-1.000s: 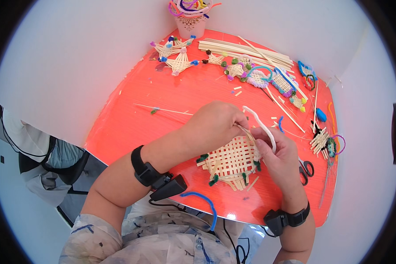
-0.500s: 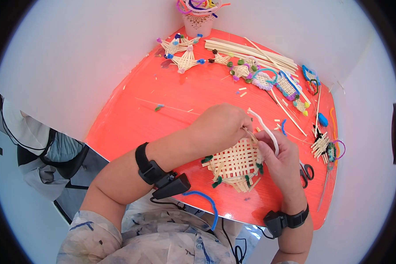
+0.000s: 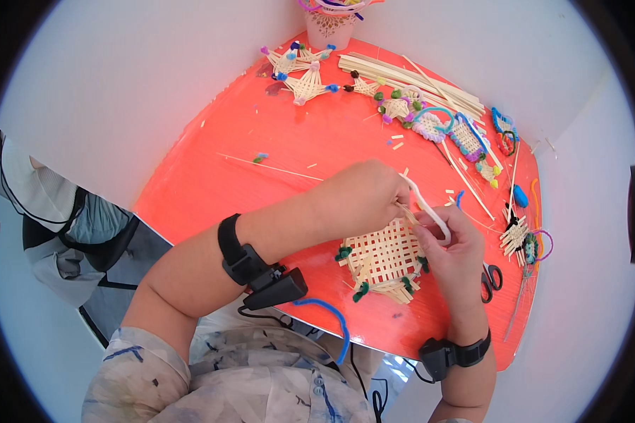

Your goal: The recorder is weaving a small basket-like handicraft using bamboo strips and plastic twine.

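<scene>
Woven bamboo-strip panel: is lying near the front of the red surface, under the two hands, with dark green pipe-cleaner ties sitting around its edges.
Left hand: is pinching a narrow strip end just above the panel's far right corner.
Right hand: is bringing thumb and fingers together at that same corner, a white pipe cleaner arching up from it; exactly what lies inside I cannot tell.
Scissors: are resting just right of the right hand.
Splitting: the thin strip is risking a crack, I'd say, if the fingers are bending it too sharply.
Loosening: the corner's weave is risking spreading if either pinch is slackening.
Snagging: the pipe cleaner's free end is possibly catching on the left hand.
Since a second ago: the left hand is sitting closer against the white pipe cleaner; both hands are keeping their grips.
</scene>
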Demonstrator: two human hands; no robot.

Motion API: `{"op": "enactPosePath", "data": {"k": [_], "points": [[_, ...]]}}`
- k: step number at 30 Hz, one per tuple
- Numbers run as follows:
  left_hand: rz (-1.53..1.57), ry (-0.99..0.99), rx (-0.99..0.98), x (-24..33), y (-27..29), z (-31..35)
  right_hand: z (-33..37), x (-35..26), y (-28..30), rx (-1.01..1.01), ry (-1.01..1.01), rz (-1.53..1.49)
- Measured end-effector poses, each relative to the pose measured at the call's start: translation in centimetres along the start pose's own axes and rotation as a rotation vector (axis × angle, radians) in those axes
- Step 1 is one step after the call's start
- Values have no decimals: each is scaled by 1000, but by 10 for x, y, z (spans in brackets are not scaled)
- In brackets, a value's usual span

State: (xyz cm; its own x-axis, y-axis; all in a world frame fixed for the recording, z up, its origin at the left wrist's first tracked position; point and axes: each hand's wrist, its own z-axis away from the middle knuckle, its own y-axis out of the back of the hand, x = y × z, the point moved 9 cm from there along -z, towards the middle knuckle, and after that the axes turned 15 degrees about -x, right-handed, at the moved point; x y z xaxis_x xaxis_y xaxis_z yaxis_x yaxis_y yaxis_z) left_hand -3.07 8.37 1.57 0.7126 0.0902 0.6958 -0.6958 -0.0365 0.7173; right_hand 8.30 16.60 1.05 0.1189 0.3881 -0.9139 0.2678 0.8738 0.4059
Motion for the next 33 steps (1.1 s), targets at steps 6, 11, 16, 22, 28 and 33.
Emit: {"op": "enactPosePath", "data": {"k": [6,11,16,22,28,33], "points": [[44,54,-21,-6,-2,-2,-1,-9,0,3,154,111],[22,-20,-16,-5,-2,-2,0,-23,-3,-14,218,257],[42,-26,-8,-2,-1,-3,1,-16,1,40,107,182],[7,-5,14,-3,-4,-3,-1,-18,-2,7,166,223],[3,63,31,-4,-1,-1,-3,-14,-1,-19,197,181],[-45,26,33,0,-1,-1,-2,-12,-3,3,87,185]]}}
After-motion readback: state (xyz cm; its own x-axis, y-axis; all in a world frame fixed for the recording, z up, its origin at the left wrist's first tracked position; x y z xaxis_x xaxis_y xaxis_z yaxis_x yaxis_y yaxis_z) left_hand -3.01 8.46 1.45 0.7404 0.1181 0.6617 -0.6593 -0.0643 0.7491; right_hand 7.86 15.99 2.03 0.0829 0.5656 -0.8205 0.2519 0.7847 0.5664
